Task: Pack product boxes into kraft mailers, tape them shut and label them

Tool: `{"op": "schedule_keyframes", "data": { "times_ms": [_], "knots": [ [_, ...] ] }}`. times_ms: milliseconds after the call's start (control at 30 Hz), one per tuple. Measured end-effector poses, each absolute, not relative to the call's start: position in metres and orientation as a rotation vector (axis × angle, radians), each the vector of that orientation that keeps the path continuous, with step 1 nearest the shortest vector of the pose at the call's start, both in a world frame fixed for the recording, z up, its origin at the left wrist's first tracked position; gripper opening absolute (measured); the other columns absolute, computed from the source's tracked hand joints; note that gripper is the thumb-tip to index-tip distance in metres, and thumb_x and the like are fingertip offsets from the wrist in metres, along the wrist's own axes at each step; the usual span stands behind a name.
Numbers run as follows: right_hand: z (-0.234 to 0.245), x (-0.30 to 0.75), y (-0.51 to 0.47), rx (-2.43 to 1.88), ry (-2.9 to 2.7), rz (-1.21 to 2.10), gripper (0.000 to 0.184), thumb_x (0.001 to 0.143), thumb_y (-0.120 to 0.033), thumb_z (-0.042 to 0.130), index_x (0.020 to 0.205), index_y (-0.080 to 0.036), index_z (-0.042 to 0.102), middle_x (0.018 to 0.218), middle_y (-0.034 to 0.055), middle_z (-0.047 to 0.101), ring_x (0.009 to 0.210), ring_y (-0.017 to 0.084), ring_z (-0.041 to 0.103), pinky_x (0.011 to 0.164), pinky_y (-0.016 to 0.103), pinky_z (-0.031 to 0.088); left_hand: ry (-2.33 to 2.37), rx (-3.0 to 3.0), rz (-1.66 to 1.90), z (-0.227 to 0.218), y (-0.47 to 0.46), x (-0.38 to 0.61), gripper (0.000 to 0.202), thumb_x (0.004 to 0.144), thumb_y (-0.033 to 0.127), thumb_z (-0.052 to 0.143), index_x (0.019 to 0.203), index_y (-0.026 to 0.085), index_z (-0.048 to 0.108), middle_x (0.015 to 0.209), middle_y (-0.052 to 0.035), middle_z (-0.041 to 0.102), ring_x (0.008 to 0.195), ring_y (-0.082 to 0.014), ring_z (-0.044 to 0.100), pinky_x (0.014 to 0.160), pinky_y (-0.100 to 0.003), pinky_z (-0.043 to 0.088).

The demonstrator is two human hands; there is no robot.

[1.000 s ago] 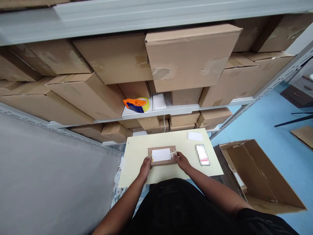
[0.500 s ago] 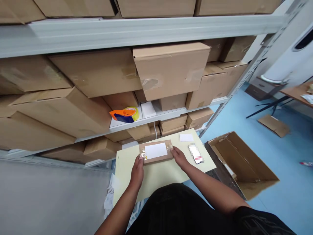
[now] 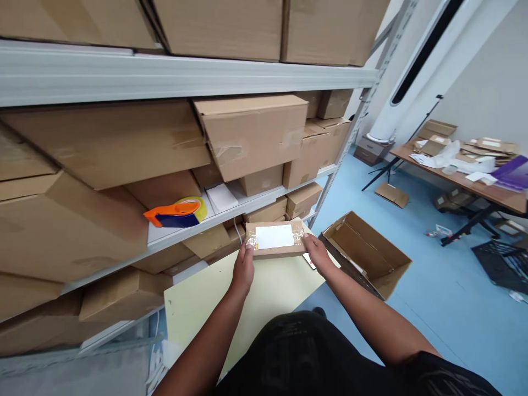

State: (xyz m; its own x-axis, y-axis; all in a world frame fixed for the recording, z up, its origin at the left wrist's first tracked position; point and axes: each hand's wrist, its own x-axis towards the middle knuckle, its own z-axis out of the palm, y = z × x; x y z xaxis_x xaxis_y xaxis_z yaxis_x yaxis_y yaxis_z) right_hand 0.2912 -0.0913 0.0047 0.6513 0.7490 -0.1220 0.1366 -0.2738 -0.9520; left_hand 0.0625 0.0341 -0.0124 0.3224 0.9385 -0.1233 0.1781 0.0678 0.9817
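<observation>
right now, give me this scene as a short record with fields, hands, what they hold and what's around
left hand: grips the left end of the taped cardboard parcel
right hand: grips the parcel's right end
parcel face: white label, clear tape near both ends
table: pale yellow top
phone: on the table, partly hidden
tape dispenser: orange and blue, yellow roll, on the shelf
open carton: right of the table

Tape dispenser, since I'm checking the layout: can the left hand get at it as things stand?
Probably not while the left hand grips the small box; otherwise, the tape dispenser sits unobstructed near the front edge of the shelf.
</observation>
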Motion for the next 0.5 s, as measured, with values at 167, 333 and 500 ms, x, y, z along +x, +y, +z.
{"op": "schedule_keyframes", "data": {
  "times_ms": [167,333,500],
  "knots": [
    [0.005,0.356,-0.135,-1.775,-0.56,0.566,0.069,0.09,-0.076,0.045,0.115,-0.019,0.075,0.113,0.0081,0.077,0.108,0.032,0.066,0.091,0.036,0.05,0.973,1.507,0.681,0.004,0.026,0.146,0.058,0.103,0.06,0.036,0.145,0.025,0.055,0.152,-0.0056,0.057,0.143,-0.0295,0.048,0.118,-0.041,0.039],
    [-0.001,0.444,-0.2,-1.789,-0.438,0.413,0.066,0.091,-0.072,0.047,0.12,-0.018,0.074,0.125,0.0107,0.074,0.117,0.032,0.063,0.097,0.036,0.048,0.842,1.594,0.534,0.015,-0.004,0.259,0.058,0.101,0.063,0.039,0.139,0.025,0.06,0.143,-0.0071,0.064,0.133,-0.0307,0.057,0.109,-0.041,0.045],
    [-0.014,0.538,-0.279,-1.906,-0.326,0.324,0.066,0.094,-0.072,0.042,0.122,-0.021,0.073,0.125,0.0097,0.074,0.116,0.033,0.064,0.098,0.038,0.048,0.76,1.689,0.358,0.009,-0.046,0.395,0.058,0.099,0.064,0.042,0.134,0.023,0.064,0.132,-0.009,0.07,0.121,-0.0318,0.062,0.101,-0.042,0.048]
  ]
}}
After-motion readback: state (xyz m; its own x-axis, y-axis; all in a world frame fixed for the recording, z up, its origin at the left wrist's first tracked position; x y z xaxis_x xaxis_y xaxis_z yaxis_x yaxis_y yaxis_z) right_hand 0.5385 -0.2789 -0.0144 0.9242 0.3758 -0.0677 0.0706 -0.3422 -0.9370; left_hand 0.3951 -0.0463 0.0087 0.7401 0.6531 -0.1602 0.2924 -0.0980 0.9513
